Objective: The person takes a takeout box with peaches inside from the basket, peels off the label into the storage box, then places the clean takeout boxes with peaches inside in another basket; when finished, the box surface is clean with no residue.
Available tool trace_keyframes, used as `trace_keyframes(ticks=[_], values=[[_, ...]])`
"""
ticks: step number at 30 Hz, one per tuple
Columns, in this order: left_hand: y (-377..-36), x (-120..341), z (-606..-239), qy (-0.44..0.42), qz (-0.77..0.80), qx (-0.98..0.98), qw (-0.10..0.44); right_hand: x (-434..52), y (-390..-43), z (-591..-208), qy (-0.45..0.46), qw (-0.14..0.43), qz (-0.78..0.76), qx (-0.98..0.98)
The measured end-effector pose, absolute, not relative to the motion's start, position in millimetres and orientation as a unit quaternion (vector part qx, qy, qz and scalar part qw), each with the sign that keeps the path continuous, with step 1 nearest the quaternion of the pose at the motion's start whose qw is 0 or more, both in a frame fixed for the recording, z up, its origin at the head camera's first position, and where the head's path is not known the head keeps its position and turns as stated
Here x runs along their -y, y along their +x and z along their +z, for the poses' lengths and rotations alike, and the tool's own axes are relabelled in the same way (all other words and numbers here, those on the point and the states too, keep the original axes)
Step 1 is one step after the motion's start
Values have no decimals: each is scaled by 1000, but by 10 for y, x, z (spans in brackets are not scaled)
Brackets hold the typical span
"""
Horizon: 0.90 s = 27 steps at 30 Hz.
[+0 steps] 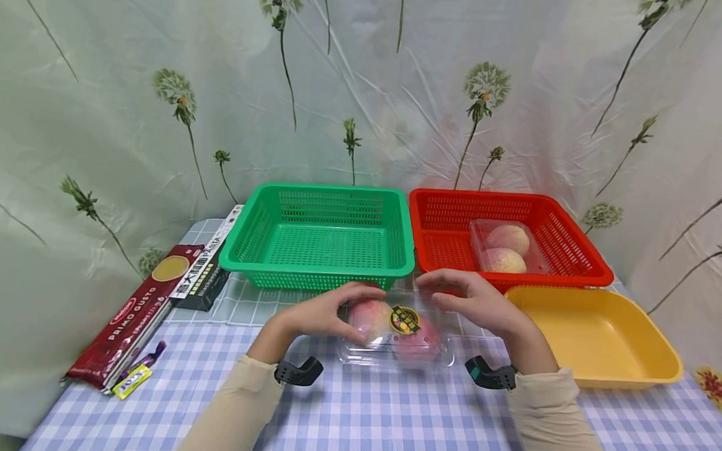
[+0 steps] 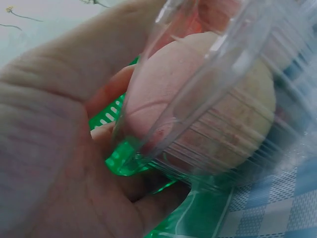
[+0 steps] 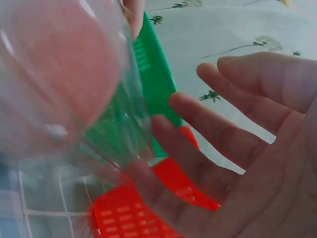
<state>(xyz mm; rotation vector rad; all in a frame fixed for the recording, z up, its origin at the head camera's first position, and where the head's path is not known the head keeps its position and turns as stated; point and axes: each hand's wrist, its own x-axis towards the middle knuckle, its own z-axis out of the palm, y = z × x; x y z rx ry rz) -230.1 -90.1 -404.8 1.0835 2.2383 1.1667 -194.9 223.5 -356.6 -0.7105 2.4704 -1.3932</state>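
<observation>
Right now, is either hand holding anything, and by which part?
The left hand grips the peach box by its left end. The right hand is open beside its right end, holding nothing.

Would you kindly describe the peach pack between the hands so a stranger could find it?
Start at the green plastic basket. Before it, on the checked cloth, lies a clear plastic clamshell of peaches. Unlike the clamshell in the red basket, it bears a round black-and-yellow sticker.

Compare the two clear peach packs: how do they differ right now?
The near peach pack sits on the checked tablecloth, gripped by the left hand; the far peach pack lies untouched inside the red basket. Only the near pack shows a round sticker. Both hold pinkish peaches.
</observation>
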Motion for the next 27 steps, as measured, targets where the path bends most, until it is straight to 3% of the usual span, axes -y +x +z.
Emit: trace_keyframes(ticks=[13,27], values=[[-2292,892,-4039,369,418,-802,216,-1876,-1932,-3693,-315,25,-333,-888],[-2303,889,-4060,375,417,-800,214,-1788,-1921,-3712,-295,0,-322,-900]])
